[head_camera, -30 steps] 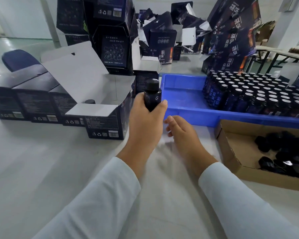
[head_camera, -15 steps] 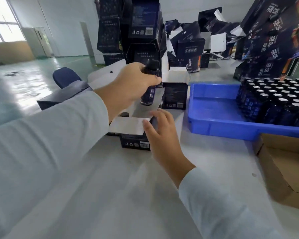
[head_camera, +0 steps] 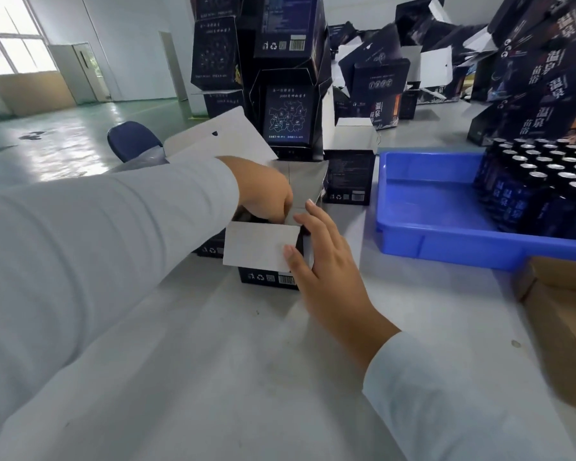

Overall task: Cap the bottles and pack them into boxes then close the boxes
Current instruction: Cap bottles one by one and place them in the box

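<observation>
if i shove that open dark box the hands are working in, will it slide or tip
The open dark box probably slides: it sits flat on the smooth white table. Its raised flap looks like thin card, so it would likely bend. The right hand resting against its side should steady it.

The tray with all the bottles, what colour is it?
The tray is bright blue, seen in the head view.

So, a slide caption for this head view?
Left hand reaches into open box; right hand steadies it beside blue tray.
</observation>
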